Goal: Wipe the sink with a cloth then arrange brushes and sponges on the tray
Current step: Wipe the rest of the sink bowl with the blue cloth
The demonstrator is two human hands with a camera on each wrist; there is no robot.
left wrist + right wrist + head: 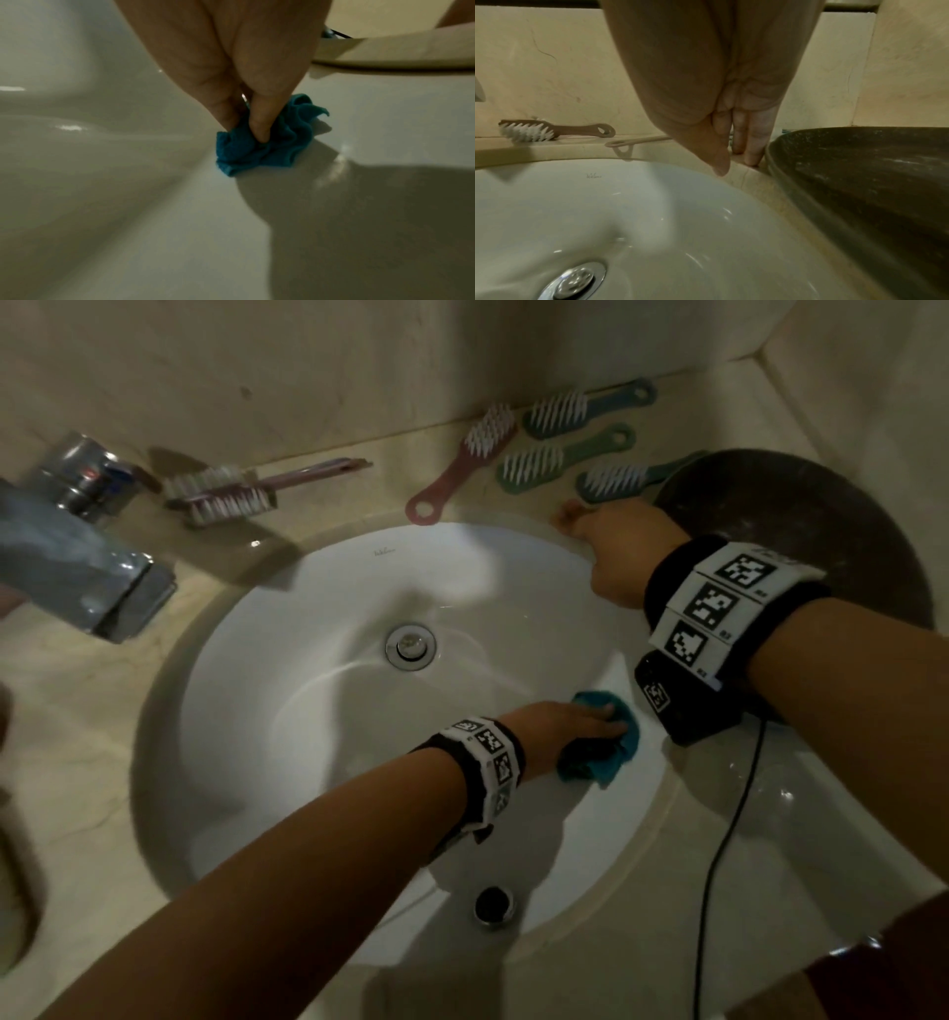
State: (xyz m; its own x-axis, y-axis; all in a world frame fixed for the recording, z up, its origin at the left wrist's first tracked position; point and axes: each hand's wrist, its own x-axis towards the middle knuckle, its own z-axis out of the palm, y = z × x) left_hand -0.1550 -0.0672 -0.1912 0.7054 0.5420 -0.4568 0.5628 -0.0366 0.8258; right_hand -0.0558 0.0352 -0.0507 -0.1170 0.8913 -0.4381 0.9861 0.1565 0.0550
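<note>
Cloth [267,146] bunched in left hand [575,726] fingers against sink [318,711] wall; right hand [621,552] flat, fingers straight, on counter [82,731]

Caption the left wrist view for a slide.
Left hand pinches a bunched teal cloth against the white sink wall.

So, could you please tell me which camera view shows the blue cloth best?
The left wrist view: the bunched blue cloth sits centred and close, pinched by the left hand against the sink wall. The head view shows it smaller, partly under that hand. The right wrist view does not show it.
</note>
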